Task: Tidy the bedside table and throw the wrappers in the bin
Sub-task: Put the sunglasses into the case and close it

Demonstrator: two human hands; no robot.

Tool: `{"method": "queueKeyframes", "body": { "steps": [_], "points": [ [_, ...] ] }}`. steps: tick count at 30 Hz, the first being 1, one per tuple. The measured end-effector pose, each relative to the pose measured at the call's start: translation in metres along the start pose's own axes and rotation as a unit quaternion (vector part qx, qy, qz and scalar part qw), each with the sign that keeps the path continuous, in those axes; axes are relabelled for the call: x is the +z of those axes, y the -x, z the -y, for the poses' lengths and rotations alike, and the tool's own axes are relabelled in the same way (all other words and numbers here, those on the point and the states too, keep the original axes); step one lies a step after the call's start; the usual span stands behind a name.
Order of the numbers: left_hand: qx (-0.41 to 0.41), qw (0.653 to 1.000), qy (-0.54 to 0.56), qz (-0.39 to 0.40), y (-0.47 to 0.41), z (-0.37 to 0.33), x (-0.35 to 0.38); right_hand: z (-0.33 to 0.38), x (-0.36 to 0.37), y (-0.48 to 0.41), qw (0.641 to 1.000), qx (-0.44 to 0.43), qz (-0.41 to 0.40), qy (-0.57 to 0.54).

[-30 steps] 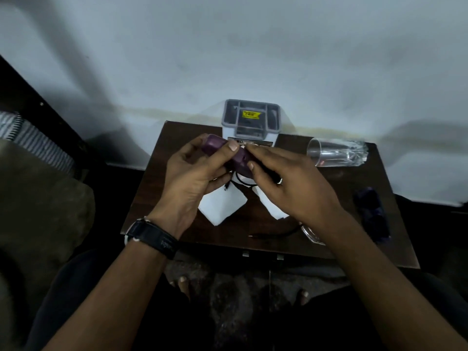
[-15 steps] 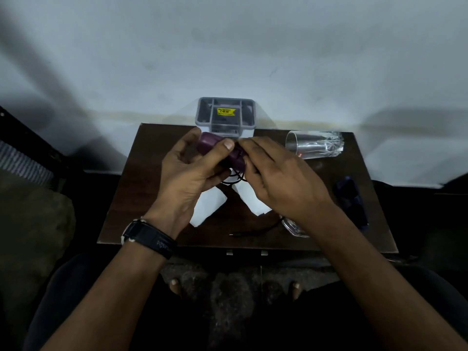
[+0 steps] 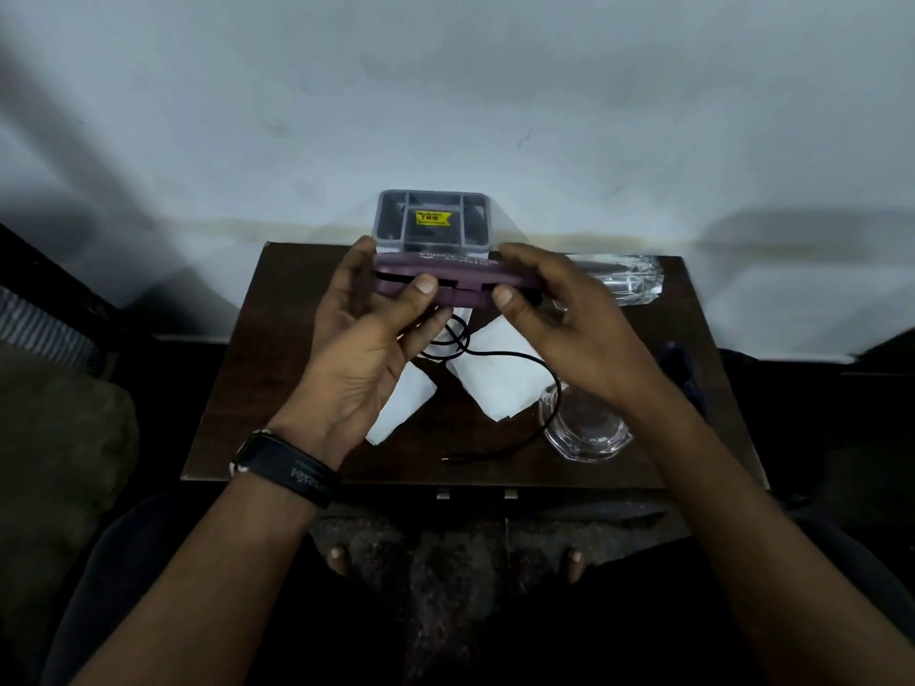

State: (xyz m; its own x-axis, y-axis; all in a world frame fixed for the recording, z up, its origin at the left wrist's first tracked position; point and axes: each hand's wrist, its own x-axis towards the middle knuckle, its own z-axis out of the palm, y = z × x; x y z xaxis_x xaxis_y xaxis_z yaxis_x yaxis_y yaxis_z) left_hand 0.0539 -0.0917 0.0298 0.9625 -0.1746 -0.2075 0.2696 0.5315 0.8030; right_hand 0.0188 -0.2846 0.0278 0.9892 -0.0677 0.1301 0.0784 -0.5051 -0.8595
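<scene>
A flat purple case [image 3: 453, 284] is held level above the far half of the dark wooden table [image 3: 237, 418] by both hands. The fingers of the left hand [image 3: 366, 354] are closed on its left end, with the thumb pressed on the near edge. The fingers of the right hand [image 3: 569, 329] are closed on its right end, the thumb likewise set on the near edge. A black cable [image 3: 515, 383] is seen hanging below the case and trailing over two white paper wrappers [image 3: 495, 383] that lie on the table under the hands. A grey compartmented organiser [image 3: 433, 220] with a yellow label is placed at the far edge by the wall. A clear glass [image 3: 624, 282] is laid on its side at the far right, and a glass dish [image 3: 586, 430] is set near the front right.
</scene>
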Motion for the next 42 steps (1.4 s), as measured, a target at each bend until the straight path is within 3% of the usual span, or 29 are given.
{"method": "queueKeyframes", "body": {
  "steps": [3,6,13,18,25,28,31,34,36,37,40,42],
  "points": [
    [0.002,1.0,-0.001,0.031,-0.001,0.001,-0.003,-0.002,-0.006,-0.002,0.987,0.058,0.009,-0.148],
    [-0.005,0.998,-0.04,0.054,-0.001,0.004,-0.006,-0.001,-0.013,-0.002,0.971,0.076,-0.009,-0.228],
    [0.014,0.979,-0.172,0.113,0.0,0.005,-0.013,-0.001,-0.017,-0.003,0.951,0.154,-0.039,-0.266],
    [-0.024,0.975,-0.174,0.133,0.003,0.004,-0.01,-0.003,-0.01,-0.008,0.946,0.201,-0.069,-0.246],
    [-0.022,0.965,-0.202,0.166,0.006,0.013,-0.009,-0.018,-0.007,-0.018,0.951,0.257,-0.073,-0.157],
    [-0.051,0.975,-0.172,0.13,0.007,0.012,-0.006,-0.015,-0.009,-0.015,0.968,0.209,-0.083,-0.111],
    [-0.092,0.986,-0.12,0.072,0.007,0.008,0.002,-0.008,-0.011,-0.011,0.986,0.159,-0.029,-0.034],
    [-0.108,0.987,-0.113,0.045,0.003,0.008,0.001,-0.005,-0.022,-0.01,0.983,0.184,0.026,-0.009],
    [-0.113,0.988,-0.099,0.032,0.001,0.009,-0.002,-0.007,-0.04,-0.008,0.978,0.207,0.0,-0.023],
    [-0.111,0.989,-0.094,0.021,0.0,0.01,-0.003,-0.01,-0.052,-0.005,0.978,0.205,-0.026,0.024],
    [-0.1,0.991,-0.092,-0.007,-0.001,0.008,-0.004,-0.027,-0.09,0.008,0.929,0.239,-0.064,0.274],
    [-0.099,0.991,-0.093,-0.014,0.0,0.007,-0.004,-0.041,-0.103,0.018,0.887,0.324,-0.032,0.328]
  ]
}}
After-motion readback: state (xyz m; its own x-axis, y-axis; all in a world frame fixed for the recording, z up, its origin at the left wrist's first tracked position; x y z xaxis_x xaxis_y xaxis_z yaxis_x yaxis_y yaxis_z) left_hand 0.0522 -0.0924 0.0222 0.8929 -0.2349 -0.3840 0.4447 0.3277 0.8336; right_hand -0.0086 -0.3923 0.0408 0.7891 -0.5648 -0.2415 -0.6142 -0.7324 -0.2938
